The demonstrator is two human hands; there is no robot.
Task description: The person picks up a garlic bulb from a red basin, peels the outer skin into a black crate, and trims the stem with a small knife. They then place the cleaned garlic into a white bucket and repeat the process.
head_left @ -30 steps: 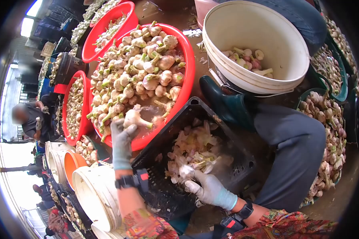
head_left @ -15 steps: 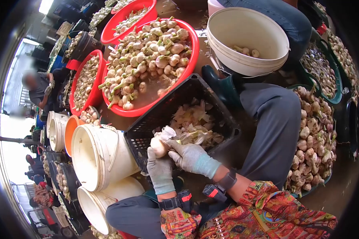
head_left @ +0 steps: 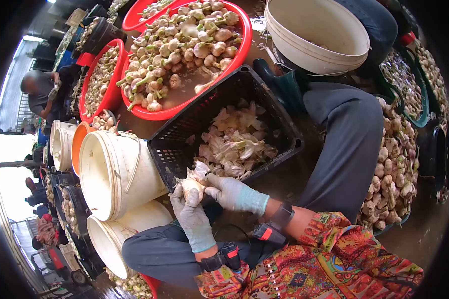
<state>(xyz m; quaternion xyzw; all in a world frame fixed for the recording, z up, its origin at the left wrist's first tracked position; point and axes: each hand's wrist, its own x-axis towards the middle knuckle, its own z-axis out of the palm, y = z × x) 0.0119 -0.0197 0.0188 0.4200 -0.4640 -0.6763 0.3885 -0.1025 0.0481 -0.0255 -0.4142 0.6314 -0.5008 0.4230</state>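
Note:
My left hand (head_left: pixel 192 217), in a grey glove, is closed around a garlic bulb (head_left: pixel 192 189) over the near edge of a black crate (head_left: pixel 172 144). Loose papery skin (head_left: pixel 200 170) stands up from the bulb's far side. My right hand (head_left: pixel 234 193), gloved too, is curled with thumb and fingertips against the bulb's right side. What it grips there, if anything, is hidden. Inside the crate lies a heap of garlic peelings (head_left: pixel 234 142).
A red tub (head_left: pixel 247 37) full of garlic bulbs stands beyond the crate. White buckets (head_left: pixel 114 174) are at left, another white bucket (head_left: pixel 317 50) at upper right. Garlic is heaped (head_left: pixel 391 174) right of my knee. A person (head_left: pixel 42 94) sits at far left.
The view has shifted, so the crate and tubs sit higher and further left. My left hand has turned the bulb, which shows more bare surface, and my right fingers have moved along its side.

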